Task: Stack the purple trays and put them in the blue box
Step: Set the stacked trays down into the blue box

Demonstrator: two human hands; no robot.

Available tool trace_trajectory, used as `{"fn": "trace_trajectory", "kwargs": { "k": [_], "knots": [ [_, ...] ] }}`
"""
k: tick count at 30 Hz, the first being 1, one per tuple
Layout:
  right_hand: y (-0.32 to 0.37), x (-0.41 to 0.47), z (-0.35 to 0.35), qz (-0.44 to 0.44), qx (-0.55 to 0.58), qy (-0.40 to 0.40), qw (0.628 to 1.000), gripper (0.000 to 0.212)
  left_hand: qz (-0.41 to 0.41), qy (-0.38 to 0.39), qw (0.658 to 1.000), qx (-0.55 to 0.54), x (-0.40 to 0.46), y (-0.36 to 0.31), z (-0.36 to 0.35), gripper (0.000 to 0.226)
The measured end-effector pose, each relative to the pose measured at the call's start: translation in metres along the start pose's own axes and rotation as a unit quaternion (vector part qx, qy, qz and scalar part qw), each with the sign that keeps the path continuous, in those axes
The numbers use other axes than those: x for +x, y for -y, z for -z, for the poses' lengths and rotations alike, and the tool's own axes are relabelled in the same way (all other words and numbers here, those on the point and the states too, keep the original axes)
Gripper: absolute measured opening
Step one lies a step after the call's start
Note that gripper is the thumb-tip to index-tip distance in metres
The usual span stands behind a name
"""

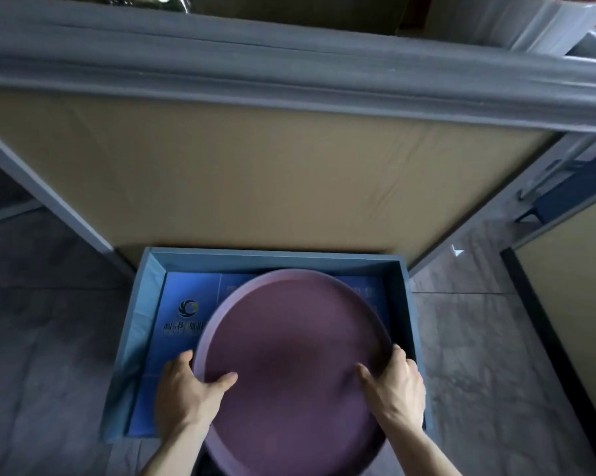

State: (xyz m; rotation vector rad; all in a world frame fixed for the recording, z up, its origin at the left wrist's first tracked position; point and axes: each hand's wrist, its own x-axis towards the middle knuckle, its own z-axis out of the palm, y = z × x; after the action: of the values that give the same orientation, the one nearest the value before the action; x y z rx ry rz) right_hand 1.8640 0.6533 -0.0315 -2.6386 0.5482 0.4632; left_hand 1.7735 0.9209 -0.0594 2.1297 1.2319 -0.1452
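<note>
A round purple tray (289, 338) hangs over the open blue box (272, 257) on the floor, its far edge tipped down into the box. My left hand (183, 389) grips the tray's left rim, thumb on the inside. My right hand (396, 386) grips the right rim the same way. Only the top tray shows; I cannot tell whether others are stacked beneath it. The box floor is blue with a printed logo (188, 309), partly hidden by the tray.
The box sits against a tan panel (255, 173) under a grey table edge (289, 73). Grey table legs (49, 197) flank the box on both sides. Marbled floor tiles (478, 355) lie to the left and right. A dark-edged panel (544, 324) stands at right.
</note>
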Motion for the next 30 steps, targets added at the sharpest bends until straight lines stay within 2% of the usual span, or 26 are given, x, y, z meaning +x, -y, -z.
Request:
{"fn": "trace_trajectory", "kwargs": {
  "k": [5, 13, 19, 24, 27, 30],
  "knots": [
    [-0.001, 0.001, -0.006, 0.005, -0.016, 0.003, 1.000, 0.084, -0.004, -0.025, 0.999, 0.028, -0.003, -0.001, -0.004, 0.091],
    [0.001, 0.001, -0.007, 0.007, -0.039, -0.001, 0.999, 0.086, -0.002, -0.019, 0.999, 0.045, -0.006, -0.006, 0.000, 0.095],
    [0.002, 0.004, -0.004, 0.018, -0.086, -0.012, 0.996, 0.071, 0.002, -0.021, 0.997, 0.070, -0.006, -0.009, 0.000, 0.095],
    [0.003, 0.006, -0.004, 0.033, -0.130, -0.022, 0.991, 0.072, 0.006, -0.026, 0.996, 0.081, -0.009, -0.013, 0.000, 0.090],
    [0.003, 0.008, -0.004, 0.032, -0.134, -0.020, 0.990, 0.060, 0.010, -0.021, 0.996, 0.090, -0.011, -0.015, 0.000, 0.086],
    [0.003, 0.009, -0.005, 0.035, -0.138, -0.021, 0.990, 0.058, 0.011, -0.024, 0.994, 0.104, -0.012, -0.016, 0.000, 0.087]
  ]
}}
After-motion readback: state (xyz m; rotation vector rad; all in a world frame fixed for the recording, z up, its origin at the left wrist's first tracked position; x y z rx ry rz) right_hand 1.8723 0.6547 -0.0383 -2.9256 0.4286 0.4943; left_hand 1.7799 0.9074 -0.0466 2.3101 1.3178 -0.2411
